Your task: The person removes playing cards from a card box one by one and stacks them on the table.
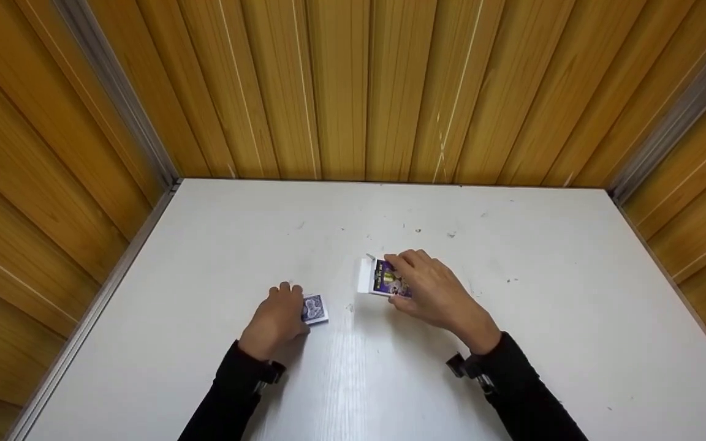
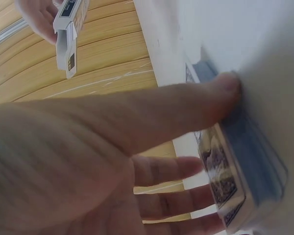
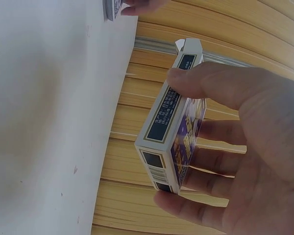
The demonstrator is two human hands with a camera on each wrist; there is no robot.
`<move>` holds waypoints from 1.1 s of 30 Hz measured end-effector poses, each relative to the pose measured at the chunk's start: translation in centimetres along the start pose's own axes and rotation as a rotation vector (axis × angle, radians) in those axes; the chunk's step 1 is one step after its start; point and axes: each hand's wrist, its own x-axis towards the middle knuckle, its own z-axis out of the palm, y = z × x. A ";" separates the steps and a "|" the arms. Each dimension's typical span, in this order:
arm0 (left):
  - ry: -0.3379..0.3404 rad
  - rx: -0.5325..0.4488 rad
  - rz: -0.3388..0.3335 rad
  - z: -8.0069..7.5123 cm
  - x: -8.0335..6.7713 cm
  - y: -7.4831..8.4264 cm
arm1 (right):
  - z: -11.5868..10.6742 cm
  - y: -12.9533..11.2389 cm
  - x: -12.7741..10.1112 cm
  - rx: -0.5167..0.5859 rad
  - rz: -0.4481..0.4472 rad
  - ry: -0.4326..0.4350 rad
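Observation:
On the white table, a deck of playing cards (image 1: 314, 310) with a blue patterned back lies flat. My left hand (image 1: 274, 315) grips it from the left, thumb on the near edge and fingertips at the far edge. In the left wrist view the thumb presses the side of the deck (image 2: 252, 156). To the right, my right hand (image 1: 439, 294) holds a card box (image 1: 390, 278) with a purple printed face, lifted above the table. Its end flap (image 1: 365, 275) stands open towards the left. The right wrist view shows thumb and fingers pinching the box (image 3: 161, 117) across its narrow sides.
The white tabletop (image 1: 236, 239) carries a few small dark specks and scuffs. Wood-patterned panels (image 1: 341, 92) rise behind it and on both sides, with grey metal strips at the corners. Black sleeves cover both forearms.

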 end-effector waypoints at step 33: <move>0.289 -0.053 0.065 -1.0 -0.5 1.3 | 0.2 -0.4 0.0 0.012 0.028 -0.042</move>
